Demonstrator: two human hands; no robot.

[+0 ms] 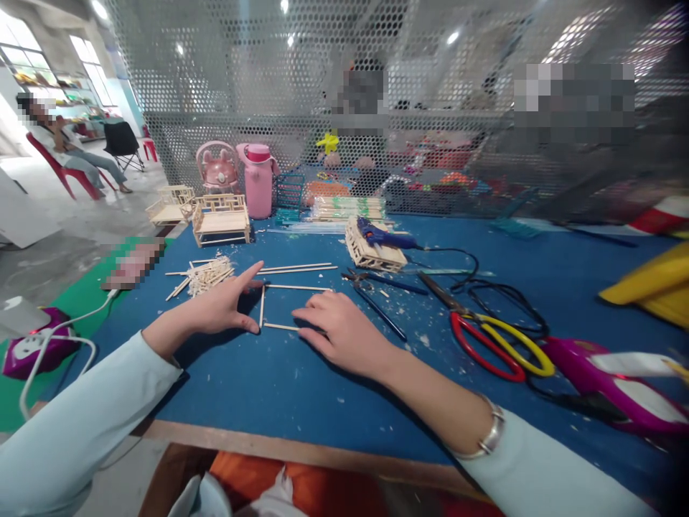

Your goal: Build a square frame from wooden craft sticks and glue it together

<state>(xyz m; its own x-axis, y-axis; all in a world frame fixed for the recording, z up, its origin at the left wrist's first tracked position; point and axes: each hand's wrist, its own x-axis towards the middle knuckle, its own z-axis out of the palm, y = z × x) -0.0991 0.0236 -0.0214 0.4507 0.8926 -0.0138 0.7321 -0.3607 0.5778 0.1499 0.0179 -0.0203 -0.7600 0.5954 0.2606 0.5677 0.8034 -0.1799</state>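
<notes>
So, far left of the stick frame [262,307] sits a purple power strip [40,343] with a white plug in it; nearer the frame, on its left and farther back, stand two small wooden chairs [223,217], with a pile of short sticks [209,276] between them and the frame. The left hand [223,301] is at the frame's left side, thumb and forefinger spread wide near the two ends of the upright stick, pinching nothing. The frame itself, thin pale sticks laid out squarely, lies flat on the blue tabletop [226,388] between the hands, two long sticks [296,269] just behind it. The right hand [336,330] covers the frame's right end, fingers loosely bent; whether it pinches a stick, I cannot tell. Right of the frame come a glue gun [385,235] on a small wooden piece [369,251], blue-handled pliers [377,305], then red-and-yellow scissors [484,337]
</notes>
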